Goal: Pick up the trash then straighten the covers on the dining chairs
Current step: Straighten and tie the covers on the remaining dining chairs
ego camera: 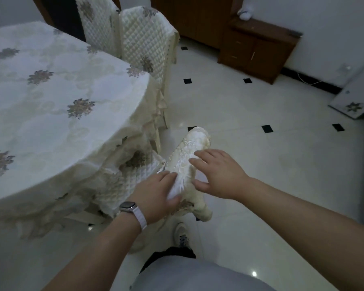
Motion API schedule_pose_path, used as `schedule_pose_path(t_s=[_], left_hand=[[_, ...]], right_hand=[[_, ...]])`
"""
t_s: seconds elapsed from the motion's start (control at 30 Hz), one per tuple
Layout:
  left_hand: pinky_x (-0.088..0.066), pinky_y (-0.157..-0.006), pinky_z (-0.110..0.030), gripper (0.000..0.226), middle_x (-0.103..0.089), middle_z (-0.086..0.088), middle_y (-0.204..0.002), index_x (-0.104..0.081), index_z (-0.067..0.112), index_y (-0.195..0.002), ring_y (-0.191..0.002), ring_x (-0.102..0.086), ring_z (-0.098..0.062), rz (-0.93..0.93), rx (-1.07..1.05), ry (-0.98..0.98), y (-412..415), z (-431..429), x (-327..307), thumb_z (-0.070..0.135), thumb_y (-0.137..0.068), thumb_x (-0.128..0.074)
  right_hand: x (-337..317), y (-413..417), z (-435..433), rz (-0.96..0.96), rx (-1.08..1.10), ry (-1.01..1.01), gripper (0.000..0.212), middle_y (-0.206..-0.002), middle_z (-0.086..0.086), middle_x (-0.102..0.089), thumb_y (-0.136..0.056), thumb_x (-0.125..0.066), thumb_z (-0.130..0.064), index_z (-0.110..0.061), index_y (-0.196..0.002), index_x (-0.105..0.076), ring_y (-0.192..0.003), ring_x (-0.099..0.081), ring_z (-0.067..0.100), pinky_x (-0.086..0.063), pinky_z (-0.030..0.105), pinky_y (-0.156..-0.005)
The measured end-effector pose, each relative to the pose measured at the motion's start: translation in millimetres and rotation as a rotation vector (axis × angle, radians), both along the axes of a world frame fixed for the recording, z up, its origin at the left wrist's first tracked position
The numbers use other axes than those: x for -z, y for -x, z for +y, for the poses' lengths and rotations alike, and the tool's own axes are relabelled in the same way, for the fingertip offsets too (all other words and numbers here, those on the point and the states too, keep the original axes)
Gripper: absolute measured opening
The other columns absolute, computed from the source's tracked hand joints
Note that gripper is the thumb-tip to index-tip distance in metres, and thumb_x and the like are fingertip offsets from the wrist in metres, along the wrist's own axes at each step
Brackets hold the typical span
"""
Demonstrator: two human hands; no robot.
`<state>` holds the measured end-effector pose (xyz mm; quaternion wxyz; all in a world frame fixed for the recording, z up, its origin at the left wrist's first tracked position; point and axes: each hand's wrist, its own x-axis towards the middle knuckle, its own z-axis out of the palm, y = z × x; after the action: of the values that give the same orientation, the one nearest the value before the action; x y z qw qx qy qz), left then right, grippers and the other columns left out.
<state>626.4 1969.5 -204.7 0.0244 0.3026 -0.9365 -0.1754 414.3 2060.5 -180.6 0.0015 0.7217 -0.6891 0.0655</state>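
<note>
Two hands meet on the top of the nearest dining chair, which stands tucked in at the near edge of the round worktop (51, 127). The worktop is draped in a cream cloth with grey-brown flower motifs. The chair's back wears a cream embroidered fabric cover (194, 143), rumpled and bunched along its top, with a quilted panel falling on the worktop side.

The left hand (156, 192), with a smartwatch on a pale strap (129, 207) at its wrist, pinches a bright white fold at the cover's top between its flat-laid fingers and the thumb beneath. Whether that fold is part of the cover or a separate scrap cannot be told. The right hand (216, 175) lies just beside it on the cover, palm down, fingers spread and nearly straight, gripping nothing.

Two more chairs in cream quilted covers (145, 38) stand side by side at the far edge of the worktop, touching each other. A brown wooden cabinet (256, 49) sits against the wall beyond, on a glossy white tiled floor (261, 175) set with small black diamonds. One light-coloured shoe (182, 234) shows below the hands.
</note>
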Motion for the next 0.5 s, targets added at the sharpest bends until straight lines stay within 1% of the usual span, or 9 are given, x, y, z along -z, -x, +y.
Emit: schedule_pose_path(t_s=[0.07, 0.13, 0.17, 0.23, 0.3, 0.33, 0.37, 0.43, 0.5], left_hand=[[-0.047, -0.083, -0.032, 0.073, -0.052, 0.007, -0.135, -0.045, 0.027, -0.138, -0.114, -0.055, -0.017, -0.001, -0.024, -0.052, 9, -3, 2, 0.067, -0.078, -0.037], [-0.045, -0.084, -0.031, 0.079, -0.049, 0.01, -0.138, -0.037, 0.03, -0.143, -0.118, -0.052, -0.015, -0.003, -0.054, -0.165, 12, -2, 5, 0.071, -0.076, -0.032], [-0.045, -0.084, -0.03, 0.079, -0.05, 0.01, -0.136, -0.035, 0.031, -0.144, -0.116, -0.053, -0.015, 0.001, -0.053, -0.197, 12, -3, 7, 0.07, -0.076, -0.033], [-0.044, -0.078, -0.029, 0.073, -0.055, 0.01, -0.129, -0.035, 0.033, -0.144, -0.109, -0.057, -0.015, 0.012, -0.036, -0.188, 13, -5, 14, 0.066, -0.079, -0.04], [-0.038, -0.07, -0.026, 0.067, -0.057, 0.012, -0.125, -0.035, 0.035, -0.143, -0.103, -0.058, -0.013, -0.001, -0.035, -0.15, 14, -6, 16, 0.061, -0.082, -0.045], [-0.036, -0.069, -0.025, 0.065, -0.057, 0.013, -0.125, -0.034, 0.037, -0.143, -0.103, -0.057, -0.012, -0.01, -0.043, -0.143, 14, -5, 18, 0.061, -0.084, -0.044], [-0.038, -0.07, -0.025, 0.065, -0.056, 0.015, -0.127, -0.033, 0.038, -0.143, -0.105, -0.056, -0.011, -0.017, -0.058, -0.15, 14, -4, 18, 0.062, -0.084, -0.043], [-0.046, -0.08, -0.027, 0.067, -0.054, 0.017, -0.132, -0.031, 0.039, -0.145, -0.111, -0.055, -0.008, -0.008, -0.103, -0.195, 14, 0, 17, 0.062, -0.083, -0.045], [-0.047, -0.086, -0.027, 0.067, -0.053, 0.017, -0.136, -0.032, 0.04, -0.145, -0.116, -0.054, -0.007, 0.03, -0.148, -0.221, 14, 3, 17, 0.058, -0.084, -0.051]], right_hand=[[4, 14, -16, 0.004, -0.061, -0.016, 0.055, -0.127, 0.006, -0.059, -0.08, -0.063, -0.051, -0.017, -0.123, -0.061, -0.114, -0.056, 0.027, -0.045, 0.041, -0.098], [7, 23, -29, 0.003, -0.126, -0.053, 0.055, -0.129, 0.004, -0.057, -0.081, -0.06, -0.055, -0.02, -0.124, -0.06, -0.117, -0.054, 0.026, -0.04, 0.04, -0.102], [8, 27, -35, -0.001, -0.17, -0.069, 0.056, -0.13, 0.003, -0.057, -0.082, -0.058, -0.057, -0.021, -0.124, -0.059, -0.12, -0.052, 0.025, -0.037, 0.04, -0.104], [8, 33, -46, -0.021, -0.266, -0.103, 0.056, -0.133, 0.0, -0.055, -0.081, -0.058, -0.059, -0.024, -0.125, -0.059, -0.124, -0.048, 0.022, -0.032, 0.04, -0.109], [7, 38, -55, -0.024, -0.344, -0.139, 0.058, -0.134, -0.001, -0.055, -0.079, -0.059, -0.059, -0.025, -0.125, -0.058, -0.127, -0.046, 0.021, -0.029, 0.039, -0.111], [7, 41, -60, -0.012, -0.381, -0.164, 0.058, -0.133, -0.002, -0.054, -0.078, -0.059, -0.059, -0.026, -0.126, -0.058, -0.127, -0.045, 0.02, -0.028, 0.039, -0.112], [7, 44, -65, 0.01, -0.421, -0.193, 0.057, -0.133, -0.002, -0.054, -0.078, -0.058, -0.057, -0.026, -0.125, -0.057, -0.127, -0.045, 0.02, -0.029, 0.04, -0.112], [10, 51, -75, 0.052, -0.503, -0.239, 0.053, -0.132, -0.002, -0.055, -0.077, -0.059, -0.049, -0.025, -0.124, -0.057, -0.126, -0.046, 0.021, -0.031, 0.04, -0.112], [15, 59, -84, 0.06, -0.562, -0.245, 0.05, -0.127, -0.001, -0.059, -0.077, -0.063, -0.041, -0.023, -0.123, -0.059, -0.122, -0.05, 0.022, -0.035, 0.04, -0.109]])
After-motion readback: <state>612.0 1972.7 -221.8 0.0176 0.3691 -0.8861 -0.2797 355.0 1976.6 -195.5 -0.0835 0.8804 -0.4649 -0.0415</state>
